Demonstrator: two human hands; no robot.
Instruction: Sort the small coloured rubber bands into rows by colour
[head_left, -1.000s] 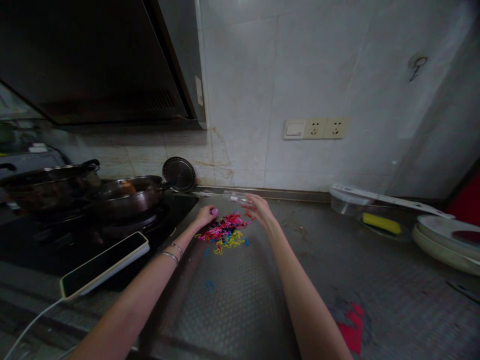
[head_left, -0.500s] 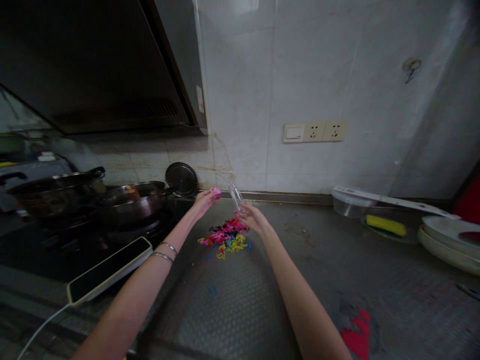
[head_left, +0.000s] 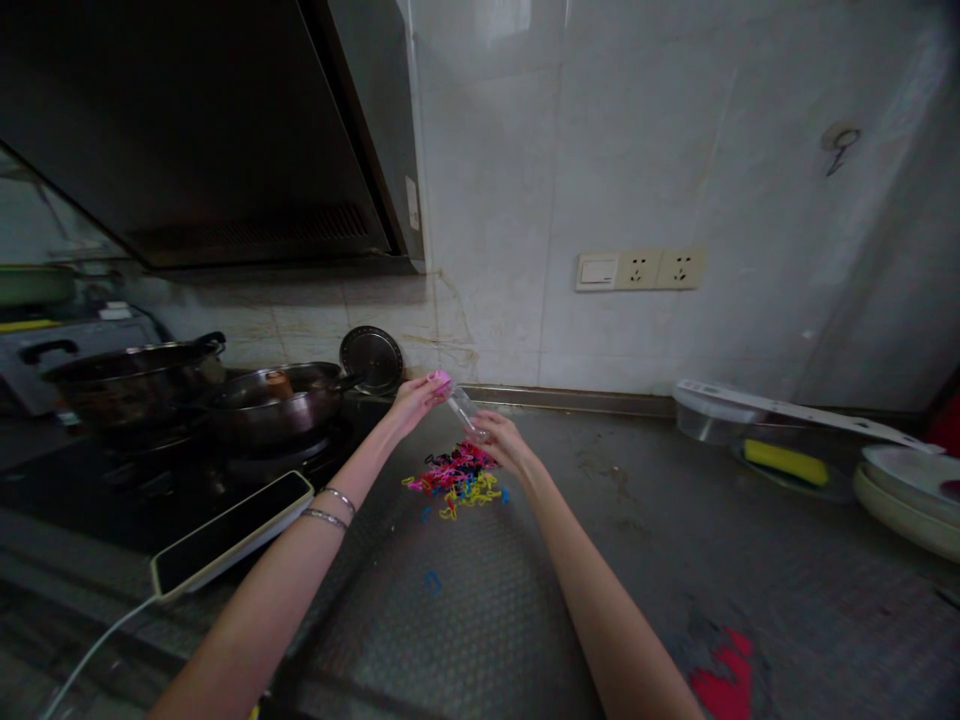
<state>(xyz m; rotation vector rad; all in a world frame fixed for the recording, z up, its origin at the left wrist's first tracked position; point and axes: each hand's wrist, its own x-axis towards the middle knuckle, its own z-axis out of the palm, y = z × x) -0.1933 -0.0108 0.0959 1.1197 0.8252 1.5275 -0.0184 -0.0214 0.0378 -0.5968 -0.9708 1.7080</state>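
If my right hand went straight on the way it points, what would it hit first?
Beyond the clear tube it holds, your right hand would probably meet the pink cap in your left hand, though depth is unclear.

Clear tube (head_left: 460,402) tilted; pink cap (head_left: 443,378) adjoining; multicoloured loops (head_left: 466,484) heaped.

Grey countertop (head_left: 615,570) carries coloured bands (head_left: 459,472), clear tub (head_left: 703,424)

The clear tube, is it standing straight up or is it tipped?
Tipped: the clear tube slants, its upper end at the pink cap in the left hand, its lower end in the right hand.
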